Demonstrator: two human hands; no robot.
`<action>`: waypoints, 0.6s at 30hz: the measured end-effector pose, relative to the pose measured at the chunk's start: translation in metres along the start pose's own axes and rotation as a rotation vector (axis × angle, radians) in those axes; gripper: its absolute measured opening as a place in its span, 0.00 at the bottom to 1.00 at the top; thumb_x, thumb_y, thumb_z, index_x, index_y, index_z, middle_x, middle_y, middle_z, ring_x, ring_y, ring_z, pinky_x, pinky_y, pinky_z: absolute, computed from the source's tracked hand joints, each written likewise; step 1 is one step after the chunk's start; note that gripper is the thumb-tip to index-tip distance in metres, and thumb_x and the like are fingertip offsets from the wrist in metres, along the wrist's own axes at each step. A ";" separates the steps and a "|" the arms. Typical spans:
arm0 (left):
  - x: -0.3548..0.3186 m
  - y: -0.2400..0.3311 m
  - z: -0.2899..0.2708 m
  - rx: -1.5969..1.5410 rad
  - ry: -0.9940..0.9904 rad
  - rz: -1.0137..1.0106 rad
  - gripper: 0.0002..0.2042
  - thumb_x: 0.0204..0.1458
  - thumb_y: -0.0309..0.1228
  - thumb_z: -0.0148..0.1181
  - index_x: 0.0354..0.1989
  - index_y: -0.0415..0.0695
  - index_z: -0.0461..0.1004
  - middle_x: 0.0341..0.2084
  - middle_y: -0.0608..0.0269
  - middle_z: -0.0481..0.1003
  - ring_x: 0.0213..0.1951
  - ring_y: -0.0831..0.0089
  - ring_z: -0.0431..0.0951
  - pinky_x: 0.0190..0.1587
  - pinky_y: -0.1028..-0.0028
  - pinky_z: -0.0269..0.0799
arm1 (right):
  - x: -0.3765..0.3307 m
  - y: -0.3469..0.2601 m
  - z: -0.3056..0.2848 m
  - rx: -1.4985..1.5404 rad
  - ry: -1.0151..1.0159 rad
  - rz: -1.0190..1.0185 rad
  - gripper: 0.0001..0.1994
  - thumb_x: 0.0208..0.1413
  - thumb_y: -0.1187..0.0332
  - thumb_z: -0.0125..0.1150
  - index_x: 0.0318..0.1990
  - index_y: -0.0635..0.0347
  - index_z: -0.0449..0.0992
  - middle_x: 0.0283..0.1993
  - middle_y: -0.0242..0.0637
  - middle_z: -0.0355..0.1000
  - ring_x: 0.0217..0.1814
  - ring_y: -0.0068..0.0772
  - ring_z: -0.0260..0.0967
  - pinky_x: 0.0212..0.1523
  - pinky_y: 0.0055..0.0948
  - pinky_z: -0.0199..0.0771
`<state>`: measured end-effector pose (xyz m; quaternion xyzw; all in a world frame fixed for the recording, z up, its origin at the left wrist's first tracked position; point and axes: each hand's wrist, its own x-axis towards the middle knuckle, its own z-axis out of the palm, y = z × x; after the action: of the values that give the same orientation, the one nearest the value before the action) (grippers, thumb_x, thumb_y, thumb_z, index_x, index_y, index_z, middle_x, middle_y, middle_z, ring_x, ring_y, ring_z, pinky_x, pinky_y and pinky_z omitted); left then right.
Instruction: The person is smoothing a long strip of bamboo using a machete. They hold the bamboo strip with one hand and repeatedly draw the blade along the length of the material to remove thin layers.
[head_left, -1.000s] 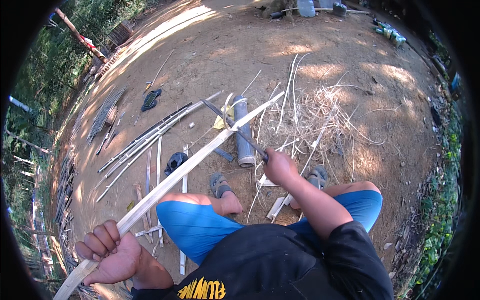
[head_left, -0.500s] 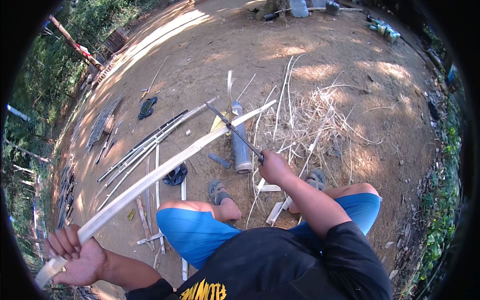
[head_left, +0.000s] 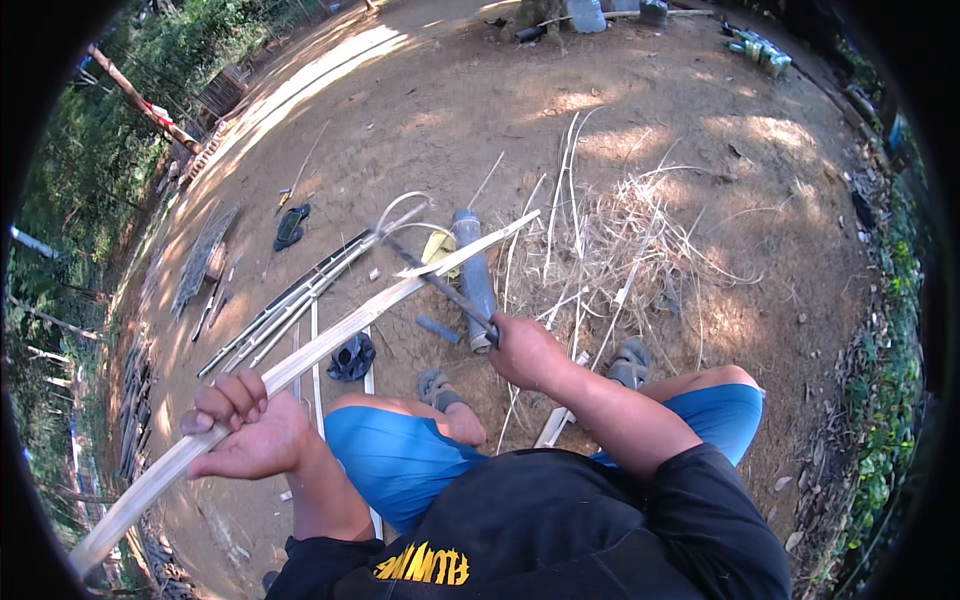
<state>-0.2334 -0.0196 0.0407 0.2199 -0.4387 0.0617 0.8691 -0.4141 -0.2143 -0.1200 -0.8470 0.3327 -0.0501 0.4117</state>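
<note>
A long pale bamboo strip [head_left: 335, 338] slants from the lower left up to the middle of the head view. Around its lower part curl the fingers of my left hand [head_left: 250, 430]. My right hand [head_left: 530, 352] grips the handle of a long dark knife [head_left: 450, 290], whose blade crosses the strip near its far end. A thin peeled sliver [head_left: 405, 195] loops up beside the blade. Beneath the strip's far part lies a grey cylinder [head_left: 476, 300], with a yellow piece [head_left: 438, 247] next to it.
A heap of pale shavings [head_left: 640, 245] spreads to the right of the cylinder. Several poles [head_left: 290, 300] lie at left, near a black bag [head_left: 351, 357]. My sandalled feet stand either side of the work. Plastic bottles [head_left: 757, 52] lie at the far right.
My left hand has shifted up and right along the bamboo strip. The knife has moved left, and the upright sliver now curls over in a loop.
</note>
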 end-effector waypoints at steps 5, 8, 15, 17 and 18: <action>0.002 0.028 0.022 0.038 -0.087 -0.041 0.25 0.58 0.60 0.51 0.28 0.49 0.62 0.18 0.73 0.50 0.18 0.81 0.47 0.22 0.77 0.42 | -0.021 -0.030 0.012 0.194 0.057 -0.340 0.13 0.50 0.68 0.57 0.43 0.59 0.70 0.32 0.56 0.74 0.39 0.63 0.72 0.40 0.53 0.71; 0.005 0.024 0.029 0.031 -0.113 -0.048 0.24 0.58 0.60 0.51 0.28 0.50 0.62 0.18 0.73 0.50 0.18 0.81 0.47 0.22 0.78 0.41 | 0.015 0.015 0.024 0.177 0.038 0.014 0.12 0.50 0.68 0.58 0.43 0.60 0.72 0.37 0.55 0.76 0.43 0.60 0.73 0.45 0.52 0.72; 0.003 0.024 0.020 0.073 -0.083 -0.037 0.24 0.57 0.58 0.54 0.27 0.50 0.60 0.17 0.74 0.49 0.17 0.82 0.46 0.22 0.77 0.40 | 0.006 -0.014 0.014 0.203 0.033 -0.143 0.13 0.49 0.68 0.58 0.42 0.59 0.72 0.34 0.57 0.74 0.41 0.63 0.72 0.44 0.51 0.72; 0.006 0.019 0.022 0.064 -0.093 -0.040 0.23 0.56 0.58 0.55 0.27 0.50 0.60 0.17 0.74 0.49 0.17 0.82 0.46 0.22 0.77 0.41 | 0.004 -0.016 0.016 0.202 0.028 -0.362 0.14 0.48 0.67 0.60 0.43 0.58 0.72 0.33 0.56 0.74 0.40 0.62 0.72 0.41 0.50 0.72; 0.008 0.018 0.023 0.062 -0.104 -0.046 0.23 0.56 0.58 0.55 0.27 0.50 0.60 0.17 0.74 0.49 0.17 0.82 0.46 0.22 0.77 0.41 | 0.015 -0.003 0.017 0.156 0.030 -0.334 0.14 0.48 0.67 0.60 0.43 0.58 0.73 0.34 0.56 0.75 0.40 0.61 0.73 0.42 0.49 0.73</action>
<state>-0.2510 -0.0145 0.0648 0.2594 -0.4761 0.0437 0.8391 -0.3951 -0.2108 -0.1318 -0.8551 0.1883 -0.1560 0.4571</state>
